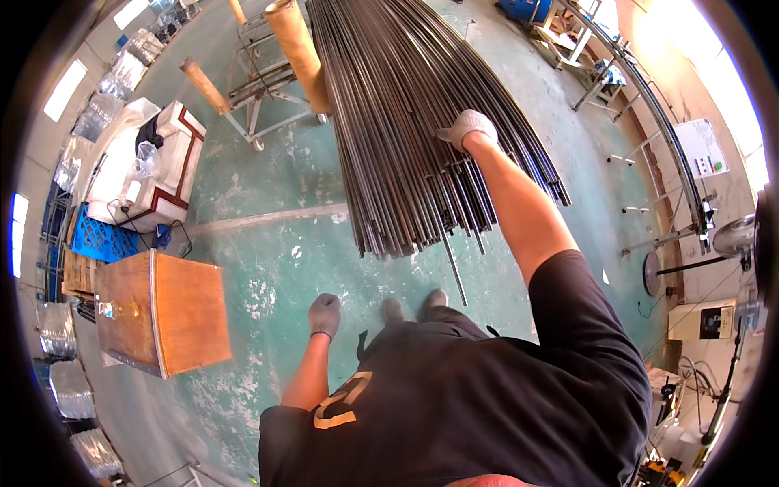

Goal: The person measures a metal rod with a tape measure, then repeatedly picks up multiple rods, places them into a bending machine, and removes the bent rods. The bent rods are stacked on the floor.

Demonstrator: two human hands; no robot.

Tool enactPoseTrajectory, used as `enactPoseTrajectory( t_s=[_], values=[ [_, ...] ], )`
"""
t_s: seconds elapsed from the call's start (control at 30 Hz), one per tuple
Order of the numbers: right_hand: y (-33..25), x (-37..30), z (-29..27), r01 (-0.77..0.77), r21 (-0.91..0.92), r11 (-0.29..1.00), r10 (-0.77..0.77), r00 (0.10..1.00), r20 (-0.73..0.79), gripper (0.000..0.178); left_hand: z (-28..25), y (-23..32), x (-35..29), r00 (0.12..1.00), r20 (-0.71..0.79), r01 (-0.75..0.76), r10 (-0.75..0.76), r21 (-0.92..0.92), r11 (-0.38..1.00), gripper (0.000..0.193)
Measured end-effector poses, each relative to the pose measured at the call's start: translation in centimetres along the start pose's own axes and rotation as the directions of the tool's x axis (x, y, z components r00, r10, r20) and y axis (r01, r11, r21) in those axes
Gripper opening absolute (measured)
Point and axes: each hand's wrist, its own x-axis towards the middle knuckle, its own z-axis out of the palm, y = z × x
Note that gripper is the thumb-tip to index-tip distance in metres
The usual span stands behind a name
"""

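A long pile of dark metal rods (389, 162) stretches away from me, its near ends uneven. One thin rod (454, 272) juts out toward my feet. My right hand (472, 128), in a light grey knitted glove, reaches over the pile with its thumb to the left. Its fingers curl down onto the rods, and their tips are hidden. Low on my left side hangs my left hand (324, 312) in a grey glove, closed in a loose fist with nothing showing in it, apart from the rods.
Left of the pile stand a wheeled metal frame (256, 105) and a thick yellowish-brown post (297, 53). A brown wooden cabinet (191, 316) and a blue plastic crate (101, 235) are further left. A pedestal fan (653, 272) and a long metal rail (677, 154) line the right side.
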Motion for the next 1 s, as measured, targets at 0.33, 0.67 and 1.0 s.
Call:
enactPoseTrajectory(
  t_s=[0.33,0.67,1.0],
  values=[
    [3.6,3.1,-1.7,-0.007,0.468,0.884,-0.103,0.973,0.209,0.033,8.8,-7.0,-2.1,0.881,0.354,-0.307,0.313,-0.076,0.949,0.028],
    [6.9,4.1,-1.6,-0.356,0.895,0.268,-0.271,0.864,0.424,0.022,4.6,-1.7,0.6,0.989,0.121,0.085,-0.080,-0.036,0.996,0.022],
    [7.1,4.3,-1.7,-0.395,0.890,0.228,-0.303,0.840,0.450,0.027,7.9,-0.5,-1.2,0.967,0.240,0.088,-0.080,-0.022,0.996,0.026]
  ],
)
